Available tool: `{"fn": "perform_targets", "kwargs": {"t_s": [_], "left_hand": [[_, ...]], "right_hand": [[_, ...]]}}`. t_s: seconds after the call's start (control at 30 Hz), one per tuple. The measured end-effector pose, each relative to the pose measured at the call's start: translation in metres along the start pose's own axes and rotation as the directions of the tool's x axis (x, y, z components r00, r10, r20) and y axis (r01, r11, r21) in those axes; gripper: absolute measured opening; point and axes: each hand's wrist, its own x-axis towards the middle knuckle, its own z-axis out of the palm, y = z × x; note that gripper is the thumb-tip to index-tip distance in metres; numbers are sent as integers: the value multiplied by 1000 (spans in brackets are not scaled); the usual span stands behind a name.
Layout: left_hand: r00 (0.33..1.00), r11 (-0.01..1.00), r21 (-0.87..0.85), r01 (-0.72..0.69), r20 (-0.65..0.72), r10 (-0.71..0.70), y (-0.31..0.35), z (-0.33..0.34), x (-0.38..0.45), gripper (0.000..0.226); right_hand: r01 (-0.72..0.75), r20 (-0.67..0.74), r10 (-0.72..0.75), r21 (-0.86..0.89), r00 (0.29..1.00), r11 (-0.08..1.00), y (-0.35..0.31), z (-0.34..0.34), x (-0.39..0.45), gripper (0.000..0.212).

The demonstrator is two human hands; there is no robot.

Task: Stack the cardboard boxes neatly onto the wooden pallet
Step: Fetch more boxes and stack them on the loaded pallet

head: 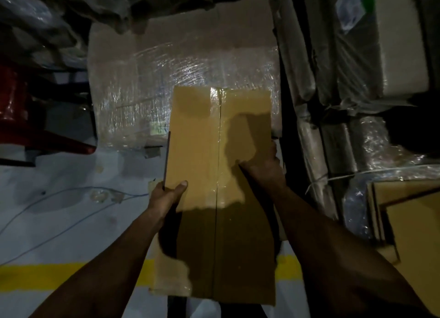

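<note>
**Taped box held at both sides over a grey floor, wrapped stock ahead**

Nearest, below both forearms, a yellow floor stripe (pixel 35 276) crosses the grey floor (pixel 71 170), and the near end of the cardboard box (pixel 214 198) hangs over it. To the outside of the left hand (pixel 164 198) a thin blue cable (pixel 59 196) loops across the floor. To the outside of the right hand (pixel 264 165), low at the edge of view, lie flat cardboard sheets (pixel 409 222).

The box sits between the two hands, long axis running away from the person, its top seam covered by clear tape (pixel 217 151). The left grip is on the left edge, about midway along: the thumb lies flat on the top face and the fingers curl under the side, out of sight. The right grip clasps the right edge a little farther forward, fingers wrapped over the rim; the light is dim here, so just how the fingertips sit is unclear.

Beyond the box's far end stands a large load in stretch film (pixel 185 75), seemingly close against it. Right of the right hand rise dark plastic-wrapped bundles (pixel 338 84). Far left of the left hand is a red object (pixel 14 103), too shadowed to identify.
</note>
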Motion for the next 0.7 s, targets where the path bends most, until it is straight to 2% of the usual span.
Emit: {"fn": "perform_targets", "kwargs": {"t_s": [0.1,0.23,0.33,0.37,0.47,0.57,0.67,0.7], "left_hand": [[999,1000,-17,-18,-28,17,-13,1,25,117],[999,997,-70,-23,-28,21,-25,1,37,134],[999,994,-106,-26,-44,22,-19,2,16,134],[998,995,-99,-32,-57,26,-13,3,4,126],[996,994,-92,-55,-69,49,-4,-1,-20,70],[994,989,-120,-85,-74,76,7,-13,-45,74],[982,981,-67,-180,-75,174,21,-29,-78,53],[976,976,-54,-210,-77,206,25,-34,-88,54]], "right_hand": [[-12,-62,14,32,998,999,3,7,1,125],[-39,-95,39,2,995,999,4,10,1,119],[-26,-129,27,9,991,1000,6,9,-8,115],[-23,-138,26,24,990,999,5,8,-14,114],[-38,-141,47,68,989,997,-1,-3,-34,114],[-22,-152,30,52,988,998,-12,-22,-60,115],[1,-184,14,79,983,997,-23,-44,-97,113],[6,-196,12,93,980,996,-26,-49,-109,114]]}}
